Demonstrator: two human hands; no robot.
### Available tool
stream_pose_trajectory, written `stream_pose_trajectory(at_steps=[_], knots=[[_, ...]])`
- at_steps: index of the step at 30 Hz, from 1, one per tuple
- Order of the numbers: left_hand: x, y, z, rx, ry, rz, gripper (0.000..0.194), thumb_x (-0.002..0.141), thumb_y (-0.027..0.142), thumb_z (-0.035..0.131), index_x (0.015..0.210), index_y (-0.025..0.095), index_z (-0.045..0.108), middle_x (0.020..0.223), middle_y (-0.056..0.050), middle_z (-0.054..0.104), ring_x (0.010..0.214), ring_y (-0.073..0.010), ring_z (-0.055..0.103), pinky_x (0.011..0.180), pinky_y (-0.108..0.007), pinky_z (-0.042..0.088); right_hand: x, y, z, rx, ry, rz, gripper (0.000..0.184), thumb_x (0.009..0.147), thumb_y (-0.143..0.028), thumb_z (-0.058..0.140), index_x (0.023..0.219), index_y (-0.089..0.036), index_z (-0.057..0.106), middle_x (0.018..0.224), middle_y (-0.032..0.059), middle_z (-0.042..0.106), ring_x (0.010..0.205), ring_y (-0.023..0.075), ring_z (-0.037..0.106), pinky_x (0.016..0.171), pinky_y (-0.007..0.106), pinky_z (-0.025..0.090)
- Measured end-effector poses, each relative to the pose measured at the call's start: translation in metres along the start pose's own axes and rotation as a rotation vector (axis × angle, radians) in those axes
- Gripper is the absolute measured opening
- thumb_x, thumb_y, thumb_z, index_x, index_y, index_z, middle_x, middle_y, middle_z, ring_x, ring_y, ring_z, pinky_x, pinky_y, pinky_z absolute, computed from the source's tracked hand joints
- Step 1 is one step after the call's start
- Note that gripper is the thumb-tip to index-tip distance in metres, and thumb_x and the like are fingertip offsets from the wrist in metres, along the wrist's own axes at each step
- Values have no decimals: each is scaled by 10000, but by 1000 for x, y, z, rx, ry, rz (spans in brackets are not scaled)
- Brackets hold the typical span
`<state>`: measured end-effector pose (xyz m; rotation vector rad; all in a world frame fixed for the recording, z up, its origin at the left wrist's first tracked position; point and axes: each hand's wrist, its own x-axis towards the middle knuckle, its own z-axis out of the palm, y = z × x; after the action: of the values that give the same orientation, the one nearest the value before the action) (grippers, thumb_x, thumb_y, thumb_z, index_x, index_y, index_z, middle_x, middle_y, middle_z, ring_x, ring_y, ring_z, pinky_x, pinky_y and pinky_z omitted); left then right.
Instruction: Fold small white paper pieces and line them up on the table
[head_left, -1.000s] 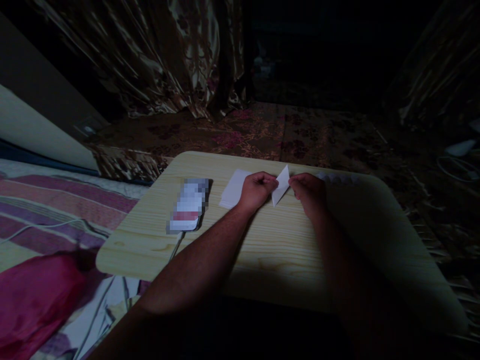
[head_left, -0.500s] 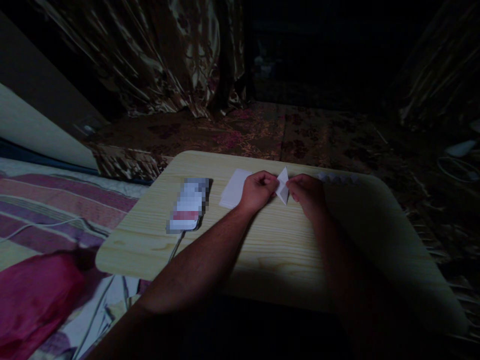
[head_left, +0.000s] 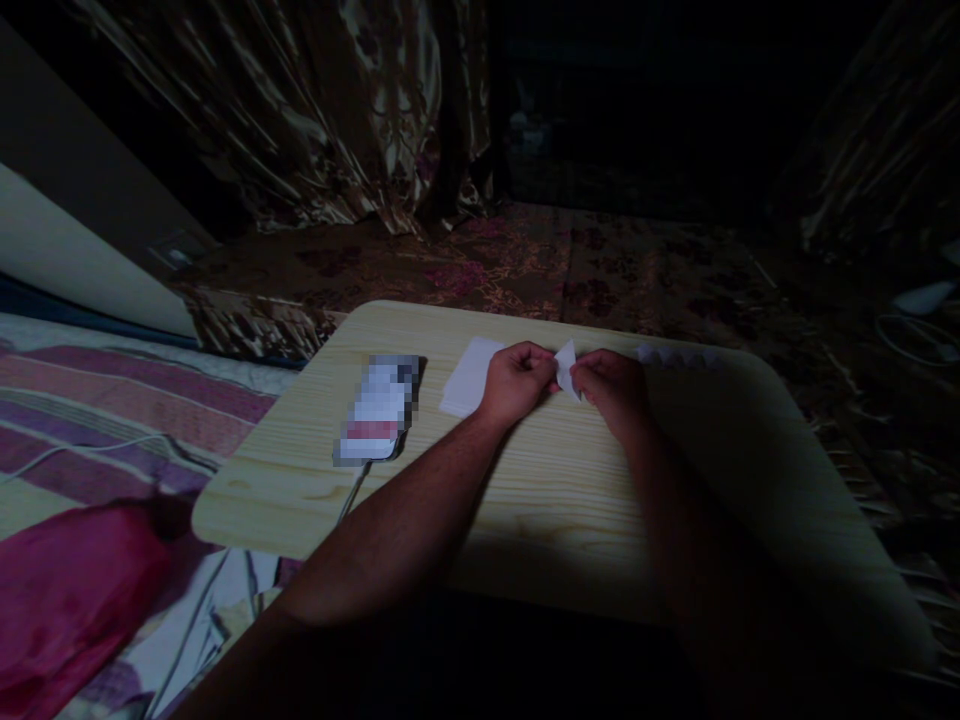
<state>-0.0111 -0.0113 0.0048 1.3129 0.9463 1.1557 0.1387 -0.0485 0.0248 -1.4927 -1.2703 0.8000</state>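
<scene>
While two hands [head_left: 564, 382] pinch one folded paper [head_left: 568, 370], one phone [head_left: 377, 408] lies left.

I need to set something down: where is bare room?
Bare wood shows between the right forearm and the right edge of the table, and narrowly between phone and paper stack. Crowded: left hand and right hand holding folded paper.

Two hands [head_left: 517, 383], one folded paper [head_left: 567, 371], one paper stack [head_left: 467, 380], one phone [head_left: 379, 408], one table [head_left: 555, 480]
</scene>
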Motion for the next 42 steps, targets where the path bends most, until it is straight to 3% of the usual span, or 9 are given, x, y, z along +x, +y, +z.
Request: stream_pose_trajectory(at_steps=[15, 31, 42], knots=[[0, 0, 1, -47, -49, -37, 289, 691, 390, 739, 794, 135, 649, 629, -42, 695, 473, -102, 578, 448, -202, 409, 5, 20, 7, -95, 26, -115, 169, 687, -354, 643, 626, -204, 593, 524, -19, 574, 498, 131, 499, 468, 236, 338], [4, -7, -2, -79, -54, -62, 300, 692, 385, 761, 777, 128, 631, 629, -61, 699, 475, -107, 597, 445, -198, 430, 3, 15, 1, -189, -33, -149, 205, 734, -364, 629, 654, -181, 673, 512, -27, 568, 481, 107, 485, 475, 229, 329], [4, -7, 0, -85, -46, -63, 300, 695, 395, 759, 761, 132, 631, 646, -60, 707, 501, -121, 627, 446, -195, 448, 2, 14, 3, -173, -23, -147, 193, 733, -337, 595, 641, -174, 643, 509, -22, 584, 463, 105, 494, 473, 220, 350]])
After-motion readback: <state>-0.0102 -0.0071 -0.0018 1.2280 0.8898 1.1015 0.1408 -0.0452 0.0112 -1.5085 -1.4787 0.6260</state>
